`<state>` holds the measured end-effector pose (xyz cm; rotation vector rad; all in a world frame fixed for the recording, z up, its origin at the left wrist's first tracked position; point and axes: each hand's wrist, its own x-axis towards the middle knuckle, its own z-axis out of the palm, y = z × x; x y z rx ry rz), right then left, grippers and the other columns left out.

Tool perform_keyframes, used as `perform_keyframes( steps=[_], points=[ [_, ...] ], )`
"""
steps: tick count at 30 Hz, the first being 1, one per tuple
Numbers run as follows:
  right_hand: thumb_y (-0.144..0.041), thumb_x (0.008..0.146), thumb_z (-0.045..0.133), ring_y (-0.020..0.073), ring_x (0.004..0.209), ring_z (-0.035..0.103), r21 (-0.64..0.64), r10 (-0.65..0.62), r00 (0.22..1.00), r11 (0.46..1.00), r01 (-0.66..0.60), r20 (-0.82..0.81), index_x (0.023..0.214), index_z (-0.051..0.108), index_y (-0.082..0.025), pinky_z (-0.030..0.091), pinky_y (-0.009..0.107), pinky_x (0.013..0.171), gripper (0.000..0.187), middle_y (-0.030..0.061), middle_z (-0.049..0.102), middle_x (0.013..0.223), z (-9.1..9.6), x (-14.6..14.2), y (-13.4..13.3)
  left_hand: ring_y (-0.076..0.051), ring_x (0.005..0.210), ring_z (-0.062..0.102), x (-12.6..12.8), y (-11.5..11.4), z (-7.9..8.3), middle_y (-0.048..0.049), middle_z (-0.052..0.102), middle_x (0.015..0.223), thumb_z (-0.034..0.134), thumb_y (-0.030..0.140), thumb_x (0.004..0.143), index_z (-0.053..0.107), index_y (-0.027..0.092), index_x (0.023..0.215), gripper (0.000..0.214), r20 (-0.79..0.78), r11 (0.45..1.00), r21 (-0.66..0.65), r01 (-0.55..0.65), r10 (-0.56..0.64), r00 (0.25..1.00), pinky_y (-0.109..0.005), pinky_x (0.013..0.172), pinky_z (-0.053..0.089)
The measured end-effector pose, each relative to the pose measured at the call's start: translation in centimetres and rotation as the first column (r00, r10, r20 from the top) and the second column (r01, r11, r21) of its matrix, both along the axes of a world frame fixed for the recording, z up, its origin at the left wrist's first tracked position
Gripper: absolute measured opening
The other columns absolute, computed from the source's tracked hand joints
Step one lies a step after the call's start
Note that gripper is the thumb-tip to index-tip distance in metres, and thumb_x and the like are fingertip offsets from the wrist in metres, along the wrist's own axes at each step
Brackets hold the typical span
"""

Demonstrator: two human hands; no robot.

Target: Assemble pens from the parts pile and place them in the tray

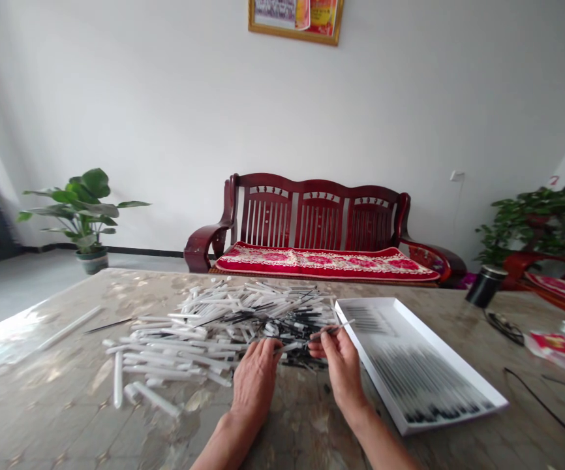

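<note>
At the near edge of the pile, my left hand [256, 375] is closed, with a short pale pen part [288, 347] sticking out from its fingertips. My right hand [345, 369] pinches a slim pen piece [344, 326], dark with a pale end, between thumb and fingers. White pen barrels [175, 356] lie heaped to the left of and beyond my hands. Small black pen parts [302, 323] lie mixed in just past my fingers. To the right, a shallow white box [451, 359] holds rows of slender, clear-looking pens [419, 378] with dark ends.
The pile and box rest on a patterned table [292, 431]. A dark cylinder [486, 286], black cables [547, 398] and a red-and-clear plastic packet [559, 349] lie at the right. Beyond the table stands a red wooden bench [319, 215]. A potted plant [84, 209] is at left.
</note>
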<state>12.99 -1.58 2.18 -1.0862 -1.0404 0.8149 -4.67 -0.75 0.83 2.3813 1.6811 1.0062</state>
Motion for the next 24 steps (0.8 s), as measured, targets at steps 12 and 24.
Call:
perform_keyframes(
  steps=[12,24],
  points=[
    [-0.057,0.082,0.059,0.022,0.073,0.067,0.018,0.011,0.993,1.0,-0.014,0.119,0.087,0.062,-0.021,0.054,0.029,0.057,0.036,0.007,0.072,0.086,-0.4,-0.6,-0.2,-0.02,0.085,0.065,0.2,0.0,-0.4,-0.002,0.072,0.086,0.052,0.022,0.091,0.063,0.024,0.092,0.012,0.041,0.998,0.056,0.035,-0.037,0.998,-0.028,0.074,0.048],
    [-0.045,0.074,0.073,0.0159,0.069,0.06,0.06,0.129,0.965,0.987,-0.147,0.229,0.095,0.067,-0.02,0.05,0.025,0.064,0.033,0.0013,0.066,0.08,0.1,-1.4,-0.6,-0.02,0.083,0.066,0.7,-0.9,-0.1,-0.0033,0.072,0.086,0.051,0.025,0.091,0.065,0.025,0.092,0.015,0.217,0.991,0.096,0.089,-0.108,0.97,-0.029,0.075,0.05]
  ],
)
